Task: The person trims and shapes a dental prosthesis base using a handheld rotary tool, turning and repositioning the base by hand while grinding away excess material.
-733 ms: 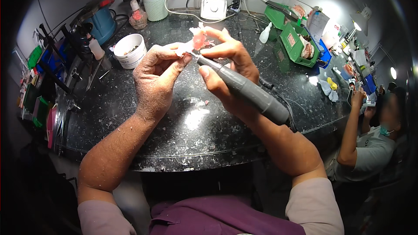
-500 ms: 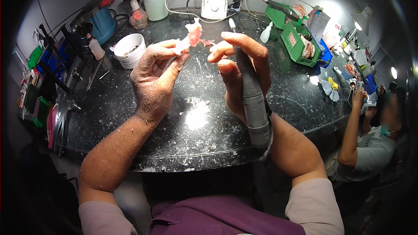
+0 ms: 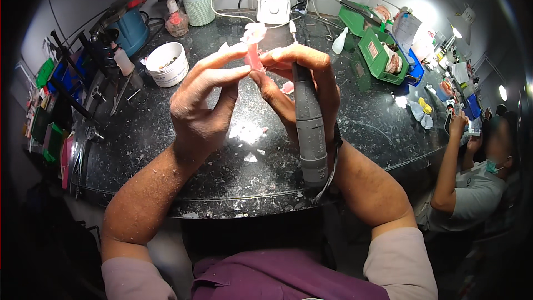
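Observation:
Above the dark bench, a pink dental piece (image 3: 254, 55), paler and ragged at its top, looks like part of a denture. My left hand (image 3: 200, 103) pinches it from the left between the fingertips. From the right, the thumb and fingertips of my right hand (image 3: 330, 86) come up against its lower part. My right hand also grips a grey rotary handpiece (image 3: 311, 133), held upright, with its slim bur (image 3: 293, 26) pointing away from me. A small pink scrap (image 3: 287, 87) shows behind the right fingers.
White dust and chips cover the bench (image 3: 250, 189). A white tub (image 3: 166, 65) stands to the left. A white control box (image 3: 273, 8) sits at the back. Green trays (image 3: 382, 55) with dental models are at right, beyond which a co-worker (image 3: 472, 189) sits.
My right hand has moved left with the handpiece, bringing its fingers to the pink piece. The left hand has turned, and the piece now stands more upright with another side showing.

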{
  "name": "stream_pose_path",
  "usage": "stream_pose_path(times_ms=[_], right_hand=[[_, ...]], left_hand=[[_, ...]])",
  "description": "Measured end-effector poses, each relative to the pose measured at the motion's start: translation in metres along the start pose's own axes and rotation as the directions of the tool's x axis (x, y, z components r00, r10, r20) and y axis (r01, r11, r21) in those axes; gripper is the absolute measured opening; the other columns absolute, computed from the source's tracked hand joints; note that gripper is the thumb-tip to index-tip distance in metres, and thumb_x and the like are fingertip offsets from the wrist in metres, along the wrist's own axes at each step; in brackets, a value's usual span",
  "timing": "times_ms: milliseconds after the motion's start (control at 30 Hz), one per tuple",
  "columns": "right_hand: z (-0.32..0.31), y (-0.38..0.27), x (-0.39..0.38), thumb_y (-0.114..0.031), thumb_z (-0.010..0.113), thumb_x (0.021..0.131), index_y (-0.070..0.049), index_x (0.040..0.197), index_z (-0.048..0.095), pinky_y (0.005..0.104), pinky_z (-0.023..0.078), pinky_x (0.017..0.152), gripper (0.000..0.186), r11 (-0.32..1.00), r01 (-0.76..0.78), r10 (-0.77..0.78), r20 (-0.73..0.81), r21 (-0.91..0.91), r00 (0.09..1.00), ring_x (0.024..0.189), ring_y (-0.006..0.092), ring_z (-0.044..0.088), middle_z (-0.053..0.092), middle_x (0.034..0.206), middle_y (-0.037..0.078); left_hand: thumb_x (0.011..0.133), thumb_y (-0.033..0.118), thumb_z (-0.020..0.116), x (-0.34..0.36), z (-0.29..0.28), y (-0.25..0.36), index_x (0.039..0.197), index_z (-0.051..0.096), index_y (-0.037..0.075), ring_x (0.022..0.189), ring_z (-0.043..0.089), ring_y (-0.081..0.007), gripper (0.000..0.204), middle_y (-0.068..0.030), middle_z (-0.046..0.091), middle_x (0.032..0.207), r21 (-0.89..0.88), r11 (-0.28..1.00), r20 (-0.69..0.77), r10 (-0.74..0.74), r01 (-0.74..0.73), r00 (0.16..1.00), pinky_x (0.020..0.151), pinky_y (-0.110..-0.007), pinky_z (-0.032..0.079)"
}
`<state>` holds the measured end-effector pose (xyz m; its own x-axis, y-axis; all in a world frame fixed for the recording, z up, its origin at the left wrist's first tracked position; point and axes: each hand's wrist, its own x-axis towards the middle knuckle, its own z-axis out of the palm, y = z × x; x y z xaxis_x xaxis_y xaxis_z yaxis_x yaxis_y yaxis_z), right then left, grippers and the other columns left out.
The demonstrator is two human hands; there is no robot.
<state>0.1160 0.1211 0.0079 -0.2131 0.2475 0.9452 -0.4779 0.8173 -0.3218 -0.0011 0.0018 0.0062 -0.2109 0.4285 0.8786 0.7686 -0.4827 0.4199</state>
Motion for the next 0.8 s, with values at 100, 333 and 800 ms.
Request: stream_pose_path(times_ms=[100, 333, 800], right_hand=[[-0.002, -0.003, 0.0, 0.003, 0.077, 0.076, -0.006, 0.108, 0.056, 0.03, 0.056, 0.074, 0.039, 1.0, -0.018, 0.018, 0.014, -0.015, 1.0, 0.086, 0.0195, 0.07, 0.067, 0.098, 0.01], [-0.002, 0.001, -0.001, 0.003, 0.074, 0.077, -0.009, 0.107, 0.062, 0.0353, 0.054, 0.082, 0.034, 0.995, 0.088, -0.084, 0.075, -0.045, 0.994, 0.087, 0.0231, 0.069, 0.067, 0.096, 0.009], [-0.006, -0.002, 0.001, 0.002, 0.075, 0.078, -0.009, 0.107, 0.063, 0.0317, 0.054, 0.08, 0.033, 0.985, 0.151, -0.137, 0.166, -0.078, 0.977, 0.085, 0.0219, 0.069, 0.068, 0.095, 0.008]], left_hand=[[0.089, -0.007, 0.062, -0.001, 0.008, -0.001, 0.118, 0.052, -0.001, 0.118, 0.057, -0.021, 0.031, -0.0153, 0.059, 0.121, -0.389, 0.898, -0.05, -0.241, 0.204, 0.969, 0.106, -0.034, 0.044], [0.096, 0.01, 0.062, 0.0, 0.009, -0.004, 0.126, 0.057, -0.003, 0.107, 0.064, -0.0189, 0.034, -0.0145, 0.064, 0.121, -0.612, 0.653, 0.099, -0.496, 0.446, 0.863, 0.098, -0.033, 0.051], [0.097, 0.011, 0.059, 0.0, 0.007, -0.011, 0.119, 0.06, -0.004, 0.101, 0.066, -0.0173, 0.026, -0.0131, 0.067, 0.111, -0.651, 0.589, 0.118, -0.546, 0.48, 0.829, 0.095, -0.033, 0.052]])
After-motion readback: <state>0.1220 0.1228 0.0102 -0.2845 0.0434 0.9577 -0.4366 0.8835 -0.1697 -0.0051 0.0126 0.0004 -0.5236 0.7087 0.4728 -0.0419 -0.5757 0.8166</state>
